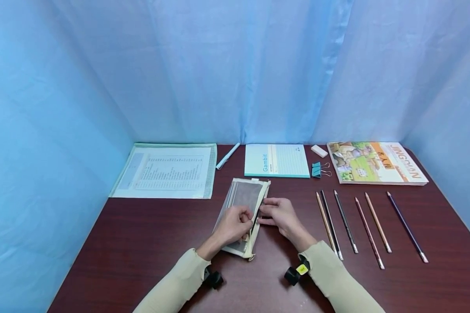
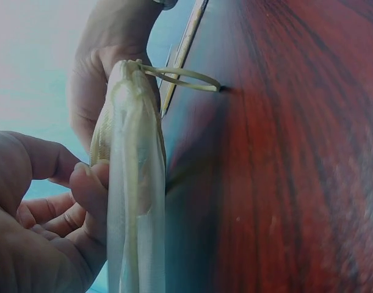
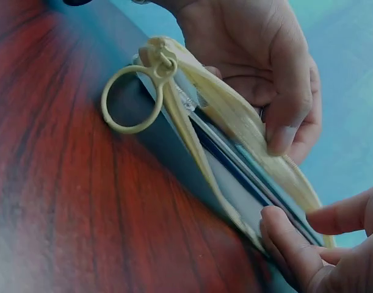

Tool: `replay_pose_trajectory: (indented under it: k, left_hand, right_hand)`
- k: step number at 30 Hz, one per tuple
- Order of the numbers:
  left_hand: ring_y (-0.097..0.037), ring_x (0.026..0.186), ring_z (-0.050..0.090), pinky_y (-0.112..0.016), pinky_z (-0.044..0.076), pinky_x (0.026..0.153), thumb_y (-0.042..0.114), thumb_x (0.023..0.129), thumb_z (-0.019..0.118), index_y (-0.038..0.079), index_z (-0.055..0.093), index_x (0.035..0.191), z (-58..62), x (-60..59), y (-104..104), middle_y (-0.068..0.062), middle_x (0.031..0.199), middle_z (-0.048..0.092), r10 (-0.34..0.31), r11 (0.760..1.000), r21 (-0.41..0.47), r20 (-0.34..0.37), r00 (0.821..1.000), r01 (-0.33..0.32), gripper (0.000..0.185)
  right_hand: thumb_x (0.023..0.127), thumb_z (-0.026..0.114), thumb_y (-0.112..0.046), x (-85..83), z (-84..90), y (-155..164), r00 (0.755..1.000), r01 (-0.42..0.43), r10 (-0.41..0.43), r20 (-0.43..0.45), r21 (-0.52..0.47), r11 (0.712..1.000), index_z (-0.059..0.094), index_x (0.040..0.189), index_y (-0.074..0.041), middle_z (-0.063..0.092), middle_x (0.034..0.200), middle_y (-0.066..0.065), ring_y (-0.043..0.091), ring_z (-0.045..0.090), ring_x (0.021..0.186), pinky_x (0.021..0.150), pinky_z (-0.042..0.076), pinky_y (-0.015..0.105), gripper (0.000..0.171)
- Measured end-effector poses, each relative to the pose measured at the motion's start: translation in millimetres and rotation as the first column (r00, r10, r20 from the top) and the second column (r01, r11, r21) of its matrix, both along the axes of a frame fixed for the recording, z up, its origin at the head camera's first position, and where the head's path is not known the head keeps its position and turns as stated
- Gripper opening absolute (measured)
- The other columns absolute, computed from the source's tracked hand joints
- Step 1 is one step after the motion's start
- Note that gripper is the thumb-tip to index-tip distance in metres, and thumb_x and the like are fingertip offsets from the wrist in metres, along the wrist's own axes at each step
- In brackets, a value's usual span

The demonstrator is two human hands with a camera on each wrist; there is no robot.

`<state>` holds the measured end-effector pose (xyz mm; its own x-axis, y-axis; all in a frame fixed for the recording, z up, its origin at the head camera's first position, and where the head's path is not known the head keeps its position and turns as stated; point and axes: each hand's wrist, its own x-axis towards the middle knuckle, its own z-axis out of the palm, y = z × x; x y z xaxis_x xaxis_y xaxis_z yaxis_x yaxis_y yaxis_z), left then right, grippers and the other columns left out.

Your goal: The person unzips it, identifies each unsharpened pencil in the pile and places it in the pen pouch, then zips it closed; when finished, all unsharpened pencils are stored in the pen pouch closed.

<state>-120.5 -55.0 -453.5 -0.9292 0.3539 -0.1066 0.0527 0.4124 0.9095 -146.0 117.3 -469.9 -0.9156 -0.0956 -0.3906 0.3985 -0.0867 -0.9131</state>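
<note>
In the middle of the table, the left hand (image 1: 233, 224) pinches the cream zip edge of a mesh pouch (image 1: 246, 194); the right hand (image 1: 283, 216), fingers apart, touches the pouch's mouth from the right. The left wrist view shows the pouch edge-on. Only the right wrist view looks into its parted mouth, at slim blue and pale items (image 3: 234, 163), with a pull ring (image 3: 105, 107) at one end. Only the head view takes in the far row, left to right: document sleeve (image 1: 168, 171), pen (image 1: 228, 156), notebook (image 1: 276, 160), eraser, binder clip and book (image 1: 376, 162). Six pencils (image 1: 345, 221) lie nearer, at right. The table (image 1: 149, 252) is reddish-brown and wood-grained; pale blue curtains (image 1: 203, 74) hang left, far and right.
</note>
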Motion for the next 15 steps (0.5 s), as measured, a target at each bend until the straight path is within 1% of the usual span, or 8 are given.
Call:
replay_pose_trajectory:
  k: [1, 3, 5, 7, 10, 15]
  left_hand:
    - [-0.006, 0.041, 0.051, -0.021, 0.044, 0.036, -0.003, 0.083, 0.051, -0.003, 0.063, 0.087, 0.1, -0.1, 0, -0.003, 0.059, 0.059, -0.002, 1.000, 0.000, -0.003, 1.000, 0.002, 0.012]
    - [-0.006, 0.041, 0.050, -0.021, 0.044, 0.035, -0.003, 0.084, 0.052, -0.003, 0.063, 0.086, -0.3, -0.4, 0, -0.005, 0.060, 0.061, -0.003, 1.000, -0.005, -0.011, 1.000, 0.003, 0.012]
    - [-0.006, 0.041, 0.051, -0.021, 0.044, 0.035, -0.003, 0.084, 0.052, -0.003, 0.064, 0.086, -0.7, -0.6, 0, -0.006, 0.060, 0.062, -0.002, 1.000, -0.012, -0.017, 1.000, 0.002, 0.012]
    - [-0.006, 0.041, 0.051, -0.022, 0.044, 0.035, -0.003, 0.084, 0.052, -0.003, 0.064, 0.087, -0.9, -0.4, 0, -0.007, 0.060, 0.062, -0.003, 1.000, -0.012, -0.019, 1.000, 0.003, 0.012]
    - [-0.006, 0.041, 0.051, -0.022, 0.044, 0.035, -0.003, 0.084, 0.052, -0.004, 0.064, 0.088, -1.4, -0.1, 0, -0.005, 0.060, 0.061, -0.007, 1.000, -0.010, -0.017, 1.000, 0.006, 0.013]
    - [-0.008, 0.041, 0.052, -0.022, 0.044, 0.035, -0.003, 0.085, 0.052, -0.004, 0.065, 0.089, -2.2, 0.7, 2, -0.003, 0.060, 0.061, -0.012, 1.000, -0.009, -0.014, 1.000, 0.012, 0.013]
  right_hand:
    - [0.096, 0.052, 0.005, 0.6, 1.5, 0, 1.000, -0.015, 0.015, -0.002, 0.018, 1.000, 0.040, 0.141, 0.019, 0.062, 0.122, 0.033, 0.013, 0.069, 0.084, 0.073, 0.063, 0.027, 0.049]
    - [0.097, 0.051, 0.004, 1.7, 4.6, 1, 0.999, -0.034, 0.035, -0.010, 0.054, 0.998, 0.042, 0.140, 0.018, 0.061, 0.126, 0.036, 0.014, 0.070, 0.086, 0.073, 0.063, 0.027, 0.046]
    - [0.097, 0.051, 0.004, 2.7, 7.2, 3, 0.999, -0.041, 0.043, -0.017, 0.080, 0.996, 0.046, 0.138, 0.017, 0.063, 0.123, 0.035, 0.015, 0.071, 0.086, 0.074, 0.063, 0.027, 0.044]
    - [0.096, 0.051, 0.004, 3.5, 8.7, 5, 0.999, -0.042, 0.045, -0.028, 0.092, 0.995, 0.049, 0.136, 0.016, 0.067, 0.117, 0.031, 0.016, 0.073, 0.085, 0.074, 0.064, 0.029, 0.042]
    - [0.096, 0.051, 0.004, 4.5, 9.5, 8, 0.997, -0.059, 0.063, -0.043, 0.091, 0.994, 0.052, 0.132, 0.017, 0.070, 0.108, 0.024, 0.018, 0.074, 0.085, 0.075, 0.064, 0.033, 0.038]
    - [0.096, 0.052, 0.004, 6.2, 10.7, 17, 0.995, -0.071, 0.077, -0.057, 0.092, 0.993, 0.053, 0.128, 0.019, 0.073, 0.101, 0.022, 0.018, 0.074, 0.083, 0.075, 0.064, 0.034, 0.036]
